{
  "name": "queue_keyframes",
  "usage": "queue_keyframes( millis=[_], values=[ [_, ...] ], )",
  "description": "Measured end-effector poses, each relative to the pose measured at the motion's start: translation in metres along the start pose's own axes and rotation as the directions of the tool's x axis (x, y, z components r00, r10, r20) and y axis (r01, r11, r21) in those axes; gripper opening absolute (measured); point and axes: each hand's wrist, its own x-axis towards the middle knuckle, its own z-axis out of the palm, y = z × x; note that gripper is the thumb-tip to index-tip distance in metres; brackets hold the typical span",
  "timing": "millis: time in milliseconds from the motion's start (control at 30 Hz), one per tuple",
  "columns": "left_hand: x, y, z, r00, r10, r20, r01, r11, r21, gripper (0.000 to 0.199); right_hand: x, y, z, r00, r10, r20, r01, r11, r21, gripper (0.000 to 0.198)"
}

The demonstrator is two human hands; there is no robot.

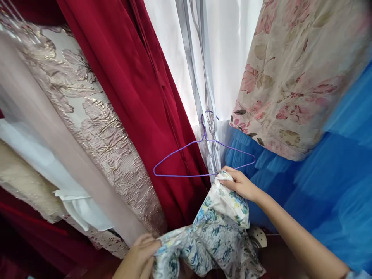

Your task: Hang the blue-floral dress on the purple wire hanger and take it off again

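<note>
A white garment with a blue and yellow floral print (215, 228) is stretched between my two hands, low in the view. My right hand (234, 180) pinches its upper edge, just at the bottom bar of a purple hanger (180, 176). Whether those fingers also touch the bar, I cannot tell. My left hand (142, 252) is closed on the garment's lower left edge. The hanger hangs by its hook among grey-white straps (193, 58), and no cloth lies over its bar. The garment's lower part runs out of the frame.
Long dark red fabric (128, 77) and a pinkish metallic floral dress (101, 120) hang on the left. To the right are a beige dress with pink flowers (290, 85) and blue tulle (328, 186). White cloth (232, 46) hangs behind the straps.
</note>
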Motion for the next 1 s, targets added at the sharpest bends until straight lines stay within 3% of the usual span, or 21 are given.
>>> queue_keyframes(
  millis=[67, 200, 333, 433, 567, 633, 700, 767, 833, 900, 1000],
  values=[
    [0.01, -0.019, -0.023, 0.998, 0.046, -0.038, -0.039, 0.985, 0.166, 0.033, -0.009, -0.009, -0.001, 1.0, -0.015, 0.02, 0.016, 0.999, -0.051, 0.028],
    [0.045, -0.033, -0.078, 0.97, -0.019, -0.243, 0.108, 0.927, 0.36, 0.04, -0.021, -0.03, -0.006, 0.999, -0.024, 0.038, 0.028, 0.994, -0.102, 0.029],
    [0.095, -0.01, -0.125, 0.927, -0.025, -0.373, 0.155, 0.933, 0.323, 0.044, -0.022, -0.04, -0.008, 0.999, -0.025, 0.046, 0.029, 0.995, -0.099, 0.027],
    [0.134, 0.023, -0.141, 0.924, 0.004, -0.382, 0.09, 0.97, 0.227, 0.036, -0.022, -0.041, -0.006, 0.999, -0.029, 0.041, 0.033, 0.995, -0.099, 0.026],
    [0.178, 0.068, -0.13, 0.951, 0.023, -0.309, 0.001, 0.997, 0.078, 0.019, -0.022, -0.044, 0.002, 0.999, -0.021, 0.049, 0.026, 0.995, -0.095, 0.024],
    [0.193, 0.082, -0.117, 0.938, 0.076, -0.339, -0.055, 0.996, 0.07, 0.017, -0.023, -0.046, 0.005, 0.999, -0.024, 0.036, 0.027, 0.996, -0.089, 0.023],
    [0.203, 0.086, -0.105, 0.903, 0.074, -0.423, -0.039, 0.995, 0.093, 0.021, -0.026, -0.047, 0.005, 0.999, -0.041, 0.007, 0.041, 0.997, -0.066, 0.021],
    [0.206, 0.08, -0.096, 0.867, -0.002, -0.499, 0.06, 0.993, 0.101, 0.027, -0.032, -0.045, -0.001, 0.997, -0.069, -0.032, 0.068, 0.997, -0.044, 0.017],
    [0.204, 0.069, -0.089, 0.857, -0.061, -0.512, 0.125, 0.988, 0.091, 0.024, -0.042, -0.041, -0.013, 0.986, -0.11, -0.123, 0.104, 0.993, -0.06, 0.016],
    [0.198, 0.058, -0.084, 0.867, -0.057, -0.495, 0.108, 0.991, 0.076, 0.024, -0.05, -0.032, -0.032, 0.933, -0.162, -0.322, 0.129, 0.984, -0.123, 0.015],
    [0.191, 0.049, -0.079, 0.857, -0.019, -0.515, 0.07, 0.994, 0.08, 0.029, -0.049, -0.014, -0.069, 0.753, -0.164, -0.637, 0.051, 0.98, -0.193, 0.014]
  ],
)
